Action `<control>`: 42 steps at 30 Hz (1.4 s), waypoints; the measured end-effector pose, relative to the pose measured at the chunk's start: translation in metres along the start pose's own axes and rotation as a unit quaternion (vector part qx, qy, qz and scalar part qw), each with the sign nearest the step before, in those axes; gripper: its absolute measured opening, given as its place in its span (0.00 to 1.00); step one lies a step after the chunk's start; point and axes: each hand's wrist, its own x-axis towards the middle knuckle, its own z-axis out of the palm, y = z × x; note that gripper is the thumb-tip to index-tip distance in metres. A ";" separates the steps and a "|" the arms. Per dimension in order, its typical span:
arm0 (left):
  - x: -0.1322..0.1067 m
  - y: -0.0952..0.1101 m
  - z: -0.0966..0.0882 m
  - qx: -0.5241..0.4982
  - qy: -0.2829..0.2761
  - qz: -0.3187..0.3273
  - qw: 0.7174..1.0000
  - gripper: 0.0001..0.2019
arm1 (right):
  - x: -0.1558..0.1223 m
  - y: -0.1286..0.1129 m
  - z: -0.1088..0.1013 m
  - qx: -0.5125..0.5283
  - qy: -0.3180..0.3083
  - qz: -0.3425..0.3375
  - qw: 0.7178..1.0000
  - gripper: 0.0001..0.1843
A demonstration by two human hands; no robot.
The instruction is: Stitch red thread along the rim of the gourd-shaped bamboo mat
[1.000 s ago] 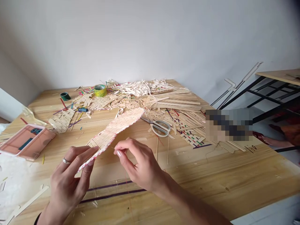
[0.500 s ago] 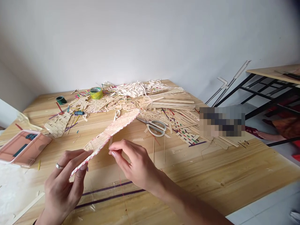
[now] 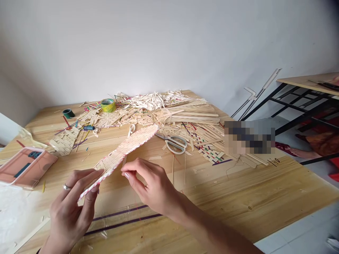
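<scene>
My left hand (image 3: 72, 208) grips the near end of a pale woven insole (image 3: 129, 144), thumb below and fingers on top. Its white bound rim carries red stitches, and its far end tilts up to the right. Just right of the insole's edge, my right hand (image 3: 150, 183) has thumb and forefinger pinched together. Whatever is in that pinch is too small to make out. A thin red thread (image 3: 141, 225) runs down below this hand. Beyond the insole lie scissors (image 3: 176, 144) with pale handles.
Cut strips (image 3: 196, 114) and white ribbon (image 3: 150, 100) heap at the back. Yellow tape (image 3: 108, 106), a green spool (image 3: 68, 113) and a blue thread spool (image 3: 89, 128) stand left. A pink box (image 3: 26, 167) sits at the left edge. Purple strips (image 3: 119, 224) lie in front.
My right hand has shifted very slightly left, toward the insole's edge. The left hand keeps its grip, and the insole is nearly still.
</scene>
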 end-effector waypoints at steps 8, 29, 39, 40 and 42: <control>-0.002 -0.001 0.003 0.007 -0.007 0.036 0.999 0.23 | -0.004 -0.006 0.003 0.030 -0.033 -0.013 0.999 0.07; 0.000 0.007 -0.003 0.084 0.001 0.127 0.988 0.34 | 0.001 -0.014 -0.002 0.039 0.008 -0.022 0.999 0.07; 0.000 0.008 -0.005 0.081 -0.021 0.114 0.990 0.29 | 0.001 -0.013 0.001 0.072 -0.020 0.012 0.997 0.07; 0.000 0.007 -0.004 0.074 -0.022 0.111 0.991 0.28 | 0.001 -0.013 0.001 0.072 -0.019 0.010 0.997 0.07; -0.001 0.006 -0.004 0.058 -0.023 0.108 0.992 0.28 | 0.001 -0.014 0.000 0.069 -0.016 0.007 0.997 0.07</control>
